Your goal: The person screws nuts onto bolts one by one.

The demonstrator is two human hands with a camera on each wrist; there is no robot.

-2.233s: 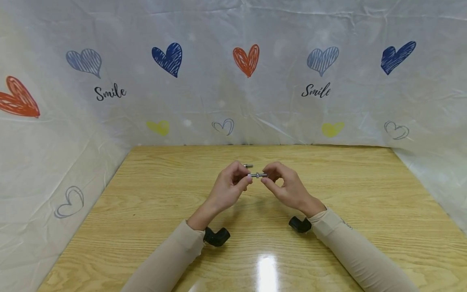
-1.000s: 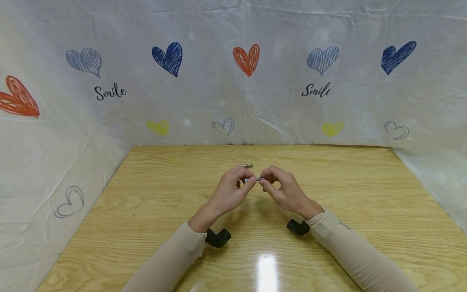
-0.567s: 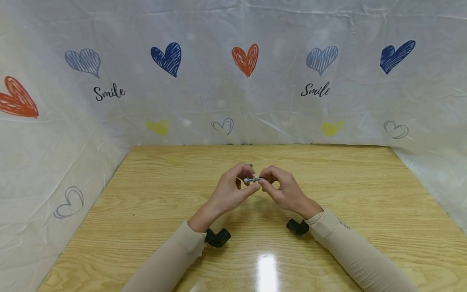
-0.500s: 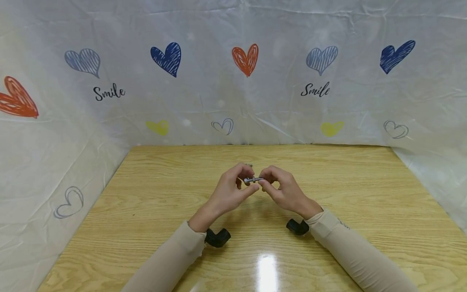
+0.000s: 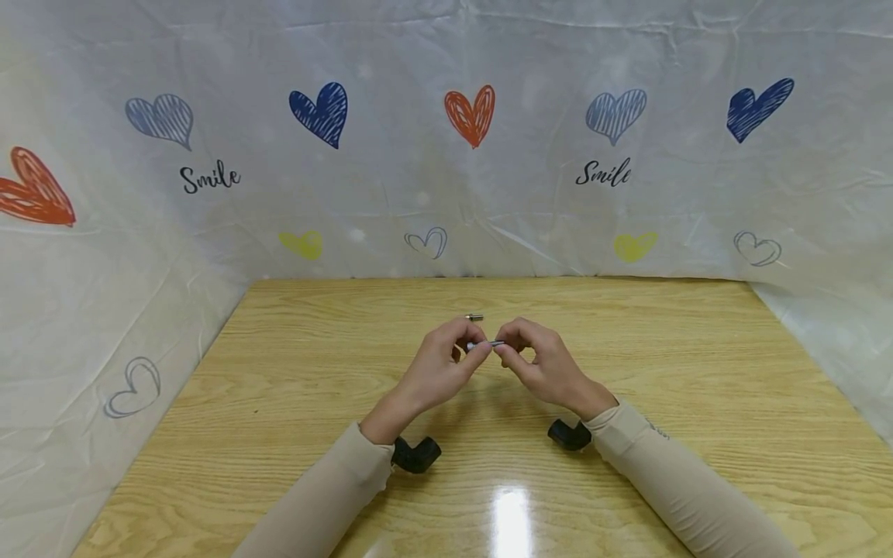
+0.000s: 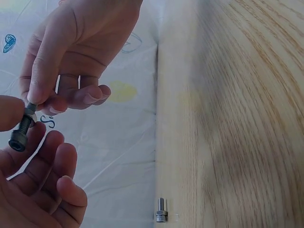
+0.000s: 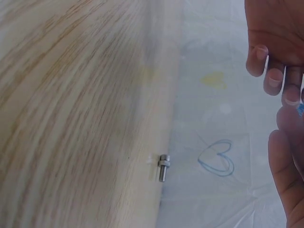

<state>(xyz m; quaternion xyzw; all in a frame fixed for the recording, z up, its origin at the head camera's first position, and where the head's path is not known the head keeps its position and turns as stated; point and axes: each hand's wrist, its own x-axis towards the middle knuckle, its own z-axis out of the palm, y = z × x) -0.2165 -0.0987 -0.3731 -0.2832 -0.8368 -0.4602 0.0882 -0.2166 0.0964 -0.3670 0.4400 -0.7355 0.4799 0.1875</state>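
Just above the middle of the table, both hands work at one small metal bolt (image 5: 498, 342). My right hand (image 5: 547, 363) pinches its threaded end between thumb and index finger. The thumb and index finger of my left hand (image 5: 446, 364) close round the nut (image 6: 31, 109) partway along the shank, largely covering it in the head view. Seen from the left wrist, the round bolt head (image 6: 18, 141) sticks out past the left thumb, and the other left fingers are loosely curled. In the right wrist view the held bolt is out of sight.
A second bolt with a nut (image 5: 475, 317) lies on the wood-grain table (image 5: 335, 333) just beyond the left hand. White sheeting (image 5: 530, 201) printed with hearts hangs along the back and left. Black camera mounts (image 5: 417, 455) sit under both wrists.
The hands have drawn closer together since the oldest frame. My left thumb pressed over the nut, lifted off it, then came back onto it. The right hand keeps its pinch on the bolt.
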